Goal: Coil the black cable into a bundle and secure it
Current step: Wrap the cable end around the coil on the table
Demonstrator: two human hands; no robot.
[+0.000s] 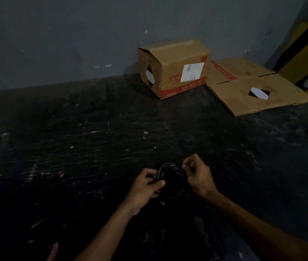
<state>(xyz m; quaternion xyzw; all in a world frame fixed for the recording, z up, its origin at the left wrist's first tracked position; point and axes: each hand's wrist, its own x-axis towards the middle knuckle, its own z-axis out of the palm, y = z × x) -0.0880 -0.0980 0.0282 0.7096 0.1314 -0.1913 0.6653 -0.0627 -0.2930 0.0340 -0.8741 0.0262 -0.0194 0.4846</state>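
The black cable [170, 167] is wound into a small round coil just above the dark floor, low in the middle of the view. My left hand [145, 187] grips the coil's left side, thumb pressed over the loops. My right hand [199, 178] holds the right side, its fingertips pinching a strand at the upper right of the coil. The lower loops blend into the dark floor and are hard to make out.
A brown cardboard box [175, 68] stands against the grey wall [74, 44] beyond the hands. A flattened cardboard sheet [258, 87] lies to its right. A yellow and black striped post [307, 59] rises at the far right. Small bits of debris dot the dark floor [74, 147].
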